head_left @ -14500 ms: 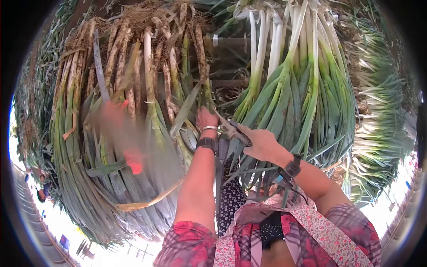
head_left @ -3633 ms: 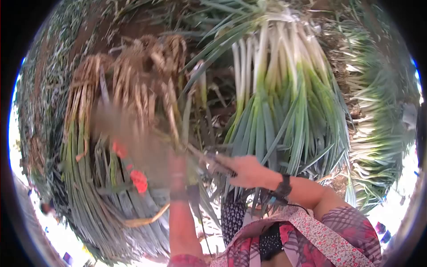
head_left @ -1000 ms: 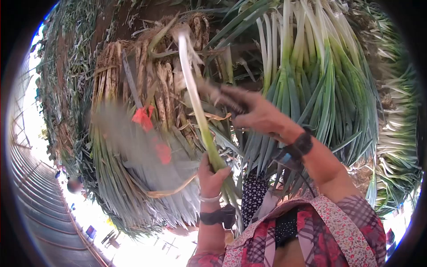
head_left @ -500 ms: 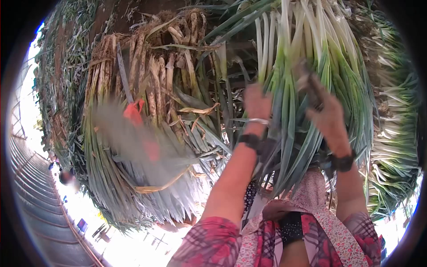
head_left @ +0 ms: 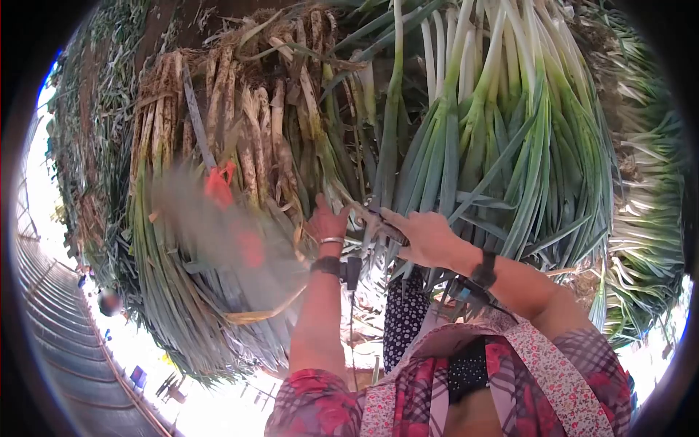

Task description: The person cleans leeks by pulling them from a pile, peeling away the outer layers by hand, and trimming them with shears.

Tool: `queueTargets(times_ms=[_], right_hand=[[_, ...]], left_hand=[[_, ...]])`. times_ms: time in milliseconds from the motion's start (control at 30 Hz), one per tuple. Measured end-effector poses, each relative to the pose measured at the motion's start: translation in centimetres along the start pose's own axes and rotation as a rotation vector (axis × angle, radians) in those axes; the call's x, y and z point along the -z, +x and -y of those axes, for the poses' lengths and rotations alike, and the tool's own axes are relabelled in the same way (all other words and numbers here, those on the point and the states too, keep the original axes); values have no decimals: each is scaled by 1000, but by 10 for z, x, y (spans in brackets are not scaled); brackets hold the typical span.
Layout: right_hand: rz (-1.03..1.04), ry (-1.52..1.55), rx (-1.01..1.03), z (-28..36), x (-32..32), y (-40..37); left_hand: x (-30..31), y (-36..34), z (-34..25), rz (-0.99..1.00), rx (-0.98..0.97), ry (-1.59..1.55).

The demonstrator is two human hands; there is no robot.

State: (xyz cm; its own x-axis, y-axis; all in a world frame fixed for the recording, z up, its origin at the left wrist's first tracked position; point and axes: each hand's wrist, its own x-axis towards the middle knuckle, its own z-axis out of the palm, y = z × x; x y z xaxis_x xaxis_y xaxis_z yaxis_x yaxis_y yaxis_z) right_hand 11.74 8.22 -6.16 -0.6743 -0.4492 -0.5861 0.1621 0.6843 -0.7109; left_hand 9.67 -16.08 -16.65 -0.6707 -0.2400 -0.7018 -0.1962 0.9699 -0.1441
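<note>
Near: floral apron [head_left: 539, 371] over plaid sleeves, both forearms raised fwd.

L wrist: dark band [head_left: 331, 266] plus thin metal bangle [head_left: 333, 240]. R wrist: dark band [head_left: 483, 271].

L hand [head_left: 328, 222]: seen from the back, fingers curled shut round a soiled stalk [head_left: 336, 191] at the near R edge of the unpeeled bundle, thumb pointing R.

R hand [head_left: 426, 237]: closed on a short dark tool [head_left: 382, 227], type not clear; tip points L and sits just beside the L thumb. The two hands are close together and meet at the gap between the two bundles.

Mid, L: unpeeled leek bundle [head_left: 247, 138], brown skins and roots at the far end, green tops fanning toward the person. Grey strap [head_left: 195, 116] runs across it. Orange tag [head_left: 218, 186] on it, blurred, detail not readable.

Mid, R: cleaned leek bundle [head_left: 502, 124], white shanks at the far end, green leaves spread near, just behind the R hand.

Far R: further heap of trimmed leeks [head_left: 644, 218], apart from the cleaned bundle.

Far top: bare soil [head_left: 211, 22] w/ loose leaf scraps.

Far L edge: curved greenhouse framing [head_left: 44, 291], bright light behind
</note>
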Motion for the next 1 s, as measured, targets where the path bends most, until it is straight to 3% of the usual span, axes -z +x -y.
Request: queueTargets(times_ms=[67, 100, 133, 200, 333, 400, 467, 500, 600, 667, 733, 800, 867, 933, 1000], right_hand=[[-11, -35, -86, 5, 1, 13], [-178, -2, -60, -8, -11, 25], [-175, -5, -62, -10, -11, 30], [-314, 41, -134, -10, -11, 35], [-91, -62, -108, 3, -11, 3], [-161, 4, -104, -2, -9, 2], [-199, 26, -160, -9, -1, 1], [-231, 51, -213, -8, 2, 0], [-121, 26, -90, 6, -5, -24], [-177, 13, -128, -4, -11, -19], [-238, -1, -163, -8, -12, -21], [-170, 2, -162, -5, -11, -26], [-131, 12, -138, 5, -13, -31], [-93, 12, -117, 5, -14, -27], [-223, -9, -136, -5, -13, -11]], left_hand=[[-38, 12, 6, -503, -135, -368], [-20, 12, -14, -467, -57, -390], [-16, 24, -24, -464, -56, -394], [-13, 42, -38, -371, 147, -323], [-13, 42, -51, -371, 262, -359], [-14, 32, -50, -424, 185, -367], [-11, 25, -50, -261, 146, -452], [-10, 18, -50, -288, 79, -476], [-3, 9, -52, -129, 52, -516], [-32, 34, -35, -216, -43, -527], [-18, 41, -26, 16, -148, -1005], [-14, 34, -36, -15, -84, -956], [-13, 28, -47, -192, 43, -655], [-8, 18, -57, -211, -8, -678], [-1, 7, -70, -183, 152, -527]])
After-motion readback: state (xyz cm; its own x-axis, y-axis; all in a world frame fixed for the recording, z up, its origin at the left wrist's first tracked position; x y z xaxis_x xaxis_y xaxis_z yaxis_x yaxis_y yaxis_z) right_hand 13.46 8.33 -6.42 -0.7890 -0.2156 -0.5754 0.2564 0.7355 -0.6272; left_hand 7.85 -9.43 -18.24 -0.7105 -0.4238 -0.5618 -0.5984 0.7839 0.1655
